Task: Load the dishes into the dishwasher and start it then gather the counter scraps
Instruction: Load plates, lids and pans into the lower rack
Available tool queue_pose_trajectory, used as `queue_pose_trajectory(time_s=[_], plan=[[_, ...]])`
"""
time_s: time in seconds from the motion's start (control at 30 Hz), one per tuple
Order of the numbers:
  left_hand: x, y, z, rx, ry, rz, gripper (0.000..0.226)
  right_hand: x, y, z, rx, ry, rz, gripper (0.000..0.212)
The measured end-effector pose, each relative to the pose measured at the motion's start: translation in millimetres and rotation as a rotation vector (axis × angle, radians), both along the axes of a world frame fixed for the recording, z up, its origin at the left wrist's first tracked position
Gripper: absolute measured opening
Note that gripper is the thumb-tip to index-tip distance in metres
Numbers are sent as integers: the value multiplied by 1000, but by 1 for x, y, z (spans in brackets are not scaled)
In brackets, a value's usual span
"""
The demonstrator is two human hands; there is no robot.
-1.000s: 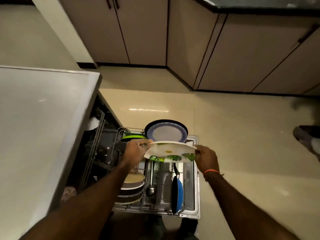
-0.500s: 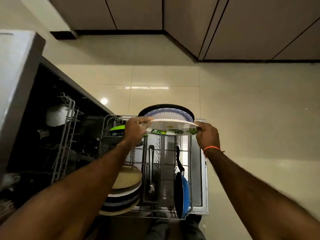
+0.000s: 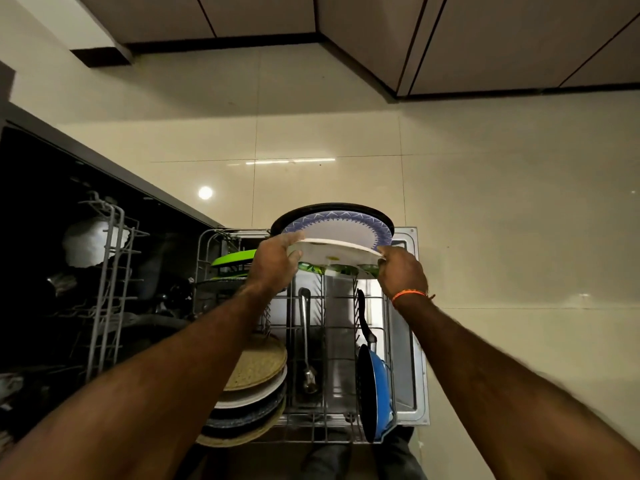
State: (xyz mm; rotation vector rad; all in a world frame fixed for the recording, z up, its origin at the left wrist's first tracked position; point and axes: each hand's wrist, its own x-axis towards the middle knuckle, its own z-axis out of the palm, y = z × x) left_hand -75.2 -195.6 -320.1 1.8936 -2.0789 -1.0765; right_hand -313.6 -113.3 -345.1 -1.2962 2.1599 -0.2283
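Both hands hold a white plate with green leaf print (image 3: 337,258) over the far end of the pulled-out lower rack (image 3: 313,429) of the open dishwasher. My left hand (image 3: 273,263) grips its left rim and my right hand (image 3: 401,273) its right rim. Just behind it stand a blue-patterned plate (image 3: 341,227) and a dark pan (image 3: 311,210). The rack also carries a stack of plates (image 3: 251,393) at the near left, a steel ladle (image 3: 306,341) in the middle, a blue pan (image 3: 375,393) on edge at the right, and a green plate (image 3: 233,259).
The upper rack (image 3: 107,271) sits inside the dark dishwasher cavity at the left, holding a white bowl (image 3: 86,242). The open dishwasher door (image 3: 414,358) lies under the lower rack. Glossy beige floor tiles (image 3: 502,237) spread to the right, with cabinet fronts (image 3: 485,39) along the top.
The view has dropped closer to the rack. Both hands have carried the leaf-print plate down and forward, so it now sits right in front of the blue-patterned plate.
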Motion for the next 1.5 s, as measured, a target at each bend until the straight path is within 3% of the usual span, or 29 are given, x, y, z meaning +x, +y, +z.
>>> queue_pose_trajectory(time_s=[0.1, 0.33, 0.53, 0.67, 0.77, 1.0, 1.13, 1.37, 1.5], plan=[[0, -4, -2, -15, -26, -37, 60, 3, -6, 6, 17, 22, -14, 39], [9, 0, 34, 29, -90, -45, 78, 9, -3, 42, 74, 54, 59, 70], [17, 43, 104, 131, -95, 65, 46, 34, 27, 110, 68, 7, 85, 58], [19, 88, 162, 181, -123, 143, 64, 42, 52, 165, 86, -11, 179, 54], [18, 125, 197, 202, -95, 263, 80, 40, 66, 201, 100, 0, 342, 53], [-8, 218, 265, 171, -82, 583, 81, 25, 66, 280, 43, 99, 875, 60], [-21, 277, 285, 158, -25, 765, 68, 21, 65, 315, -16, 135, 1103, 59], [-61, 368, 307, 121, -51, 967, 73, 20, 82, 332, -26, 240, 1402, 56], [-86, 404, 306, 161, -37, 1054, 63, 20, 104, 334, -21, 276, 1572, 60]])
